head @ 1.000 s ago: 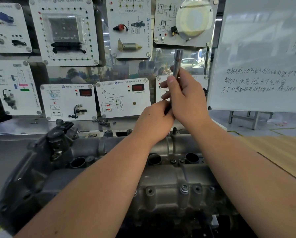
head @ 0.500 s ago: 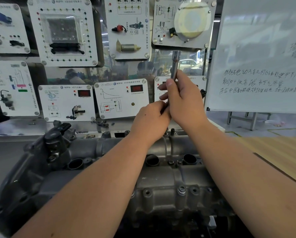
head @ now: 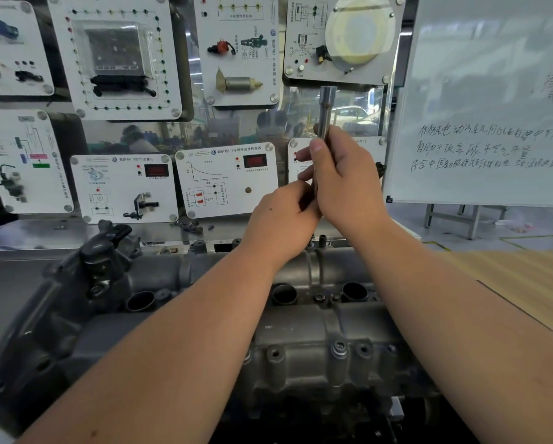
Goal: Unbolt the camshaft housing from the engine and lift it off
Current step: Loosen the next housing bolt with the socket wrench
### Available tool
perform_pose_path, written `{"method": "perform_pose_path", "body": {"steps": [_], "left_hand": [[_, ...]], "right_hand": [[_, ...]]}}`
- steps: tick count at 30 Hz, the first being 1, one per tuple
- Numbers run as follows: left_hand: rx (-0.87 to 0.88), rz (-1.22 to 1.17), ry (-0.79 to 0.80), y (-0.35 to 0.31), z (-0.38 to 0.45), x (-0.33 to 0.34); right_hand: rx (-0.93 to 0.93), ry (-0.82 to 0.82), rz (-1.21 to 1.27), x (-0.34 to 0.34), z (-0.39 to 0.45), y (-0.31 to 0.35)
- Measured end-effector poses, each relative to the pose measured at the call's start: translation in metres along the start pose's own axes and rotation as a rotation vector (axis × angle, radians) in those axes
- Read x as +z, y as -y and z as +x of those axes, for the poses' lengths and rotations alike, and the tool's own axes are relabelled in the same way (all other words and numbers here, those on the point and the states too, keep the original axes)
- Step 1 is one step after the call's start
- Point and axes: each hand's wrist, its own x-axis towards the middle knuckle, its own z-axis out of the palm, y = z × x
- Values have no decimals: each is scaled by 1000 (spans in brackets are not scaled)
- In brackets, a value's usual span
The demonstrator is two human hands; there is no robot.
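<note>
The grey cast camshaft housing (head: 300, 318) lies across the lower half of the view, on top of the engine. Its round plug holes (head: 283, 293) and several bolt bosses show along the top. My right hand (head: 345, 181) grips a long upright steel socket tool (head: 326, 107) above the housing's far edge. My left hand (head: 280, 219) is curled around the tool's lower part, just under the right hand. The tool's lower end and the bolt under it are hidden by my hands. One bolt (head: 339, 347) sits in a boss at the near edge.
Behind the engine stands a board of white training panels (head: 121, 187) with sensors and red displays. A whiteboard (head: 493, 100) with handwriting stands at the right on a metal frame. A wooden surface (head: 525, 283) lies at the right. Small loose parts (head: 188, 226) lie on the metal ledge.
Both hands keep their grip on the upright tool in the same spot. The view has shifted slightly; nothing else has visibly moved.
</note>
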Motion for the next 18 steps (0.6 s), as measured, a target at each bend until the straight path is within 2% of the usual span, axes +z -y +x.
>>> {"method": "perform_pose_path", "body": {"steps": [6,12,18], "left_hand": [[2,7,-7,0,3,-3],[-4,10,-10,1,2,-1],[8,36,1,1,2,-1]], "right_hand": [[31,-9,108,1,-1,-1],[-8,-6,-27,1,0,-1],[27,19,39,1,-2,0]]}}
